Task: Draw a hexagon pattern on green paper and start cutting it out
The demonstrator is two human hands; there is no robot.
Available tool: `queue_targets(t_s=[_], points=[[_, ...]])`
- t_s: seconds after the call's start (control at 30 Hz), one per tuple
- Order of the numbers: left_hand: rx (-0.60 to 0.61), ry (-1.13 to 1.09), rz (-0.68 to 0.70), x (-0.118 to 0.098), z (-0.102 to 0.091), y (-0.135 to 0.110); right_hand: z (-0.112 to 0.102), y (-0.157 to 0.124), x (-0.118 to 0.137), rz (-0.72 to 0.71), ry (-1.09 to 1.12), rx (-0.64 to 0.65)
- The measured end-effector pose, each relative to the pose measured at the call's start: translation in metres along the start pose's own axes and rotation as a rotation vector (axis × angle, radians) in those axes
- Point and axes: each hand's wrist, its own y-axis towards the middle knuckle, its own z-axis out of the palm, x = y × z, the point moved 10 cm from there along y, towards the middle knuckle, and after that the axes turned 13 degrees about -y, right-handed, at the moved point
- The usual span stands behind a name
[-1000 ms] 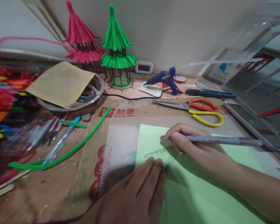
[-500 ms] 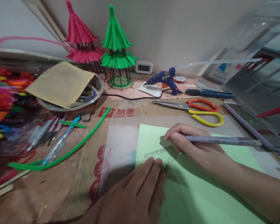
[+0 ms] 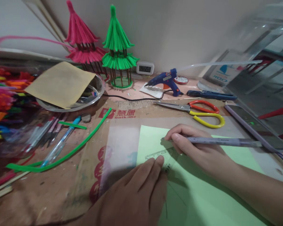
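The right hand's grip [image 3: 198, 153] pinches a pen [image 3: 226, 142]; I'd want the left hand [image 3: 132, 194], flat and unclenched, pinning that set square [image 3: 155, 154] firmly.

Pale grey wall [image 3: 179, 34] (dimly lit)

Pink model pagoda [image 3: 82, 28]; green model pagoda [image 3: 118, 39] stands beside it. White digital clock [image 3: 145, 68]. Blue hot-glue gun [image 3: 163, 79], nozzle over a white slip [image 3: 152, 91]. Scissors [image 3: 182, 107], one handle red, one yellow. Lilac-edged smartphone [image 3: 252, 125]. Metal bowl [image 3: 100, 86]; a tan sheet [image 3: 61, 84] rests across it. Curved green pipe cleaner [image 3: 77, 150].
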Motion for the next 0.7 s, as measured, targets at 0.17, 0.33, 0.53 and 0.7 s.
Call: queue_targets(t_s=[0.17,0.33,0.53,0.7], points=[[0.027,0.021,0.021,-0.0017,0.0033,-0.0021,-0.0008,-0.0021,-0.0001,0.001,0.013,-0.001],[0.042,0.054,0.044,-0.0017,0.0054,-0.0035,-0.0006,-0.0017,-0.0008,0.006,0.026,0.004],[0.003,0.018,0.027,-0.0012,0.0018,-0.0023,0.0007,-0.0010,-0.0013,0.005,0.035,0.003],[0.068,0.038,0.017,-0.0008,0.0095,-0.0031,-0.0009,-0.0020,0.0006,-0.012,0.021,-0.009]])
